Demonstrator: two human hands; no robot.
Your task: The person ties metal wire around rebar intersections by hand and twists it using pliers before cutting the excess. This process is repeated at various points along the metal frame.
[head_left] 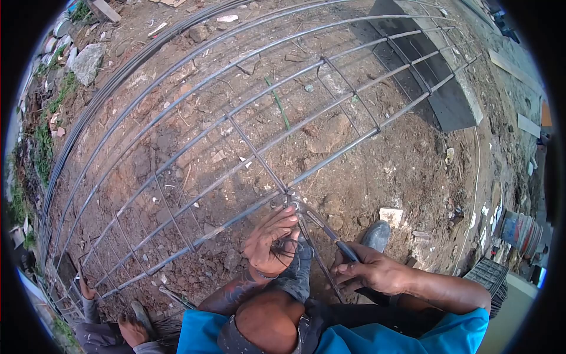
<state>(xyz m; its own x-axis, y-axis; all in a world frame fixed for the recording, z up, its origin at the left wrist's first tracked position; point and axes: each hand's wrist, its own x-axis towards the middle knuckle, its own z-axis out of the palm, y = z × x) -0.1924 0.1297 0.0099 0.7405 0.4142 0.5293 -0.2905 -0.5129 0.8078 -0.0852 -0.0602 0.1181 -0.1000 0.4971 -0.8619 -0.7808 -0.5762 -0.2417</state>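
Observation:
A long steel rebar cage (253, 150) spans the view above the dirt, its long bars crossed by thinner stirrups. My right hand (374, 268) grips the long handles of a pair of pincers (321, 223). The pincers' head meets the near bar where a stirrup crosses it. Beside that head is my left hand (268, 245), its fingers bent close to the joint. A loose bunch of thin dark tie wire (285, 243) lies in its palm. The jaws' grip on the joint is too small to make out.
At lower left, another person's hand (88, 290) touches the cage end; their other hand (132, 330) is lower. A dark board (436, 82) lies beneath the cage's far right end. My boot (376, 235) stands near a pale block (391, 216). Long loose bars (88, 115) curve along the left.

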